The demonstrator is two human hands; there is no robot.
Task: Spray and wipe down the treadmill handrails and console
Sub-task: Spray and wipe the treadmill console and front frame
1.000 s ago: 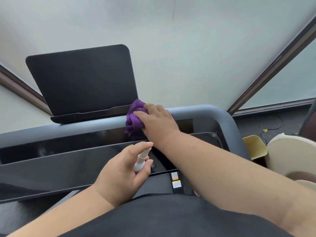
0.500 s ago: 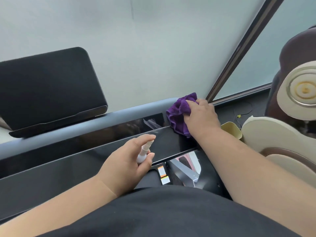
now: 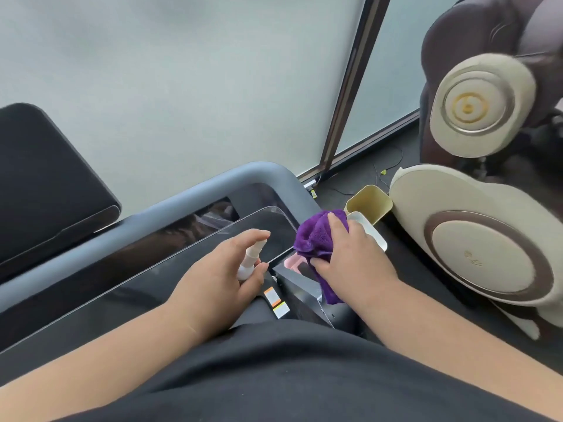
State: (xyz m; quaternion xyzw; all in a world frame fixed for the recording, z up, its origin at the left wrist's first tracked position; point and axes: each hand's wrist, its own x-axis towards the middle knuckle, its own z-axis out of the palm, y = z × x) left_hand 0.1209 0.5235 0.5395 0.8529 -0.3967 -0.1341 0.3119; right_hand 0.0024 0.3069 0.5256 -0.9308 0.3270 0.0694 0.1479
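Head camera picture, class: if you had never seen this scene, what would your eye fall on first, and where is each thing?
The purple cloth stands out most, bunched under the right hand at the right end of the dark treadmill console. Next to it, the left hand grips a small white spray bottle over the glossy panel. On the right, a big cream and brown massage chair fills the floor beside the treadmill.

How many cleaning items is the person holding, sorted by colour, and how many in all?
Purple: 1, the crumpled purple microfibre cloth under the right hand.
White: 1, the small white plastic spray bottle in the left hand.
Total: 2
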